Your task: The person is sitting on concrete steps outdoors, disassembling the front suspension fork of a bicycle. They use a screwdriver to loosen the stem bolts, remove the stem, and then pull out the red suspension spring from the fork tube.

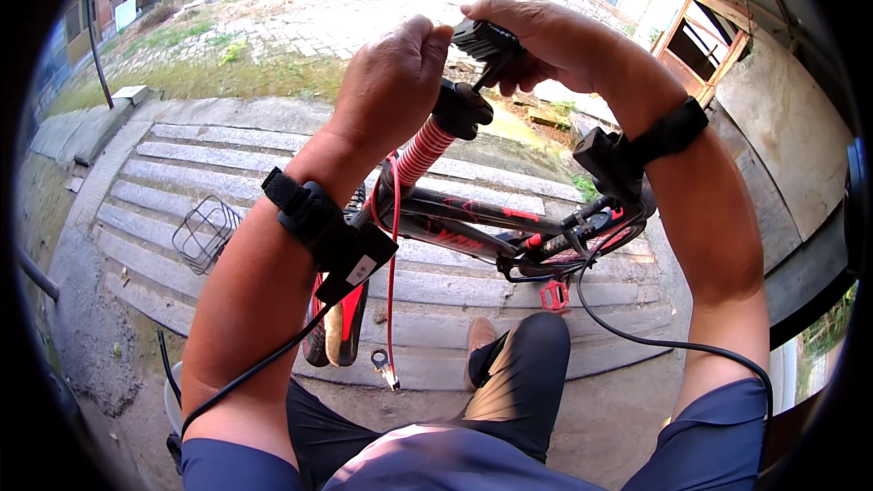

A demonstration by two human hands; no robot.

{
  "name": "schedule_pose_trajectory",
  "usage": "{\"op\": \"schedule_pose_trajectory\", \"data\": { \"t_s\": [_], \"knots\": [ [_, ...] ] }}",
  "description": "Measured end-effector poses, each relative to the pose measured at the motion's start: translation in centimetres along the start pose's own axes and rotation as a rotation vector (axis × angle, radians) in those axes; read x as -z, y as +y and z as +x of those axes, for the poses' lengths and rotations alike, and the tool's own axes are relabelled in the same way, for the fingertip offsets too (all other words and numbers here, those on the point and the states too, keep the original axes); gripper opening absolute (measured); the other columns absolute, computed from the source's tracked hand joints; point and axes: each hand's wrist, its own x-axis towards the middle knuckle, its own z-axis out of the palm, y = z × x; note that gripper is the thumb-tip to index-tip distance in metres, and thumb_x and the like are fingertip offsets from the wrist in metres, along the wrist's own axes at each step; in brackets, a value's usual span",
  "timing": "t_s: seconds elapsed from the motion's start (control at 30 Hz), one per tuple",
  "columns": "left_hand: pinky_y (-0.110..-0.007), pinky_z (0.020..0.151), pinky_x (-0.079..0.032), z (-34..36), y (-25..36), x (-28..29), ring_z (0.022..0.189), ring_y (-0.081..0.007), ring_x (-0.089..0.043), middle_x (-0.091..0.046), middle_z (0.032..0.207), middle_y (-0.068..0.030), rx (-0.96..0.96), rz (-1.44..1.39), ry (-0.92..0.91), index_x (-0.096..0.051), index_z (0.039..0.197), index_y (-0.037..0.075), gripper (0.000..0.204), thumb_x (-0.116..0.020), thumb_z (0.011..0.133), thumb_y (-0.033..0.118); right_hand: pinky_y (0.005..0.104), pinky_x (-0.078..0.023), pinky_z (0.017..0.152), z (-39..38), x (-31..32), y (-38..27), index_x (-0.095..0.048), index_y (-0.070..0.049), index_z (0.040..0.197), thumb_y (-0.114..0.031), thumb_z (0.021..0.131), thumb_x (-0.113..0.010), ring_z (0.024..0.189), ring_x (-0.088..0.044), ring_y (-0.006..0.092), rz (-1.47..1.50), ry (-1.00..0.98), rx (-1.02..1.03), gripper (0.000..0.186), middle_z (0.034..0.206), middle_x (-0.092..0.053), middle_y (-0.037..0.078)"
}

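Note:
A black and red bicycle frame (464, 209) stands in front of me, with a red ribbed column (423, 153) rising at its front. On top of that column sits a black stem clamp (462, 109). My right hand (555, 41) is closed around a black folding hex key set (488, 44), whose one extended key reaches down to the stem clamp. Closed beside the clamp is my left hand (396, 73), its thumb close to the tool; what its fingers grip is hidden. A red cable (393, 282) hangs down with a loose metal-ended fitting (386, 368).
Below the bicycle lies slatted concrete paving (218, 186). A wire basket (207, 234) is at the left, and a red pedal (555, 297) sticks out near my knee. The front wheel and fender (344, 320) are low at left. A wooden frame and boards (709, 45) stand at right.

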Motion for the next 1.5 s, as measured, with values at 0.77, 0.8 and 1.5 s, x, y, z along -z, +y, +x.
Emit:
{"op": "schedule_pose_trajectory", "data": {
  "t_s": [0.77, 0.8, 1.5],
  "knots": [
    [-0.042, 0.075, -0.051, 0.0, -1.7, -1.0, 0.079, -0.0341, -0.066, -0.065, 0.081, -0.0235, 0.035, -0.273, 0.104, -0.057, 0.104, -0.005, 0.027, -0.042, 0.097, 0.016, 0.0359, -0.046, 0.105, -3.4, 1.0, -3.9, -0.049, -0.016, 0.144, 0.013, 0.071, -0.065, 0.117, -0.06, 0.0276, -0.782, -0.137, 0.653, 0.08, 0.129, -0.061, 0.013],
    [-0.042, 0.075, -0.051, 0.0, -2.1, -1.0, 0.079, -0.0338, -0.066, -0.065, 0.082, -0.0236, -0.044, -0.201, 0.122, -0.058, 0.104, -0.005, 0.027, -0.042, 0.097, 0.015, 0.0365, -0.046, 0.105, -3.8, 1.1, -3.5, -0.049, -0.016, 0.143, 0.013, 0.071, -0.065, 0.117, -0.06, 0.0288, -0.833, -0.094, 0.709, 0.08, 0.128, -0.062, 0.014],
    [-0.042, 0.073, -0.05, -0.1, -2.2, -0.8, 0.076, -0.0338, -0.063, -0.064, 0.082, -0.022, -0.044, -0.171, 0.081, -0.059, 0.101, -0.003, 0.025, -0.043, 0.096, 0.015, 0.0385, -0.048, 0.082, -6.8, -5.0, 0.2, -0.063, -0.006, 0.1, -0.036, 0.092, -0.068, 0.091, -0.062, 0.0314, -0.618, 0.426, 0.81, 0.032, 0.098, -0.062, 0.014]
  ]
}}
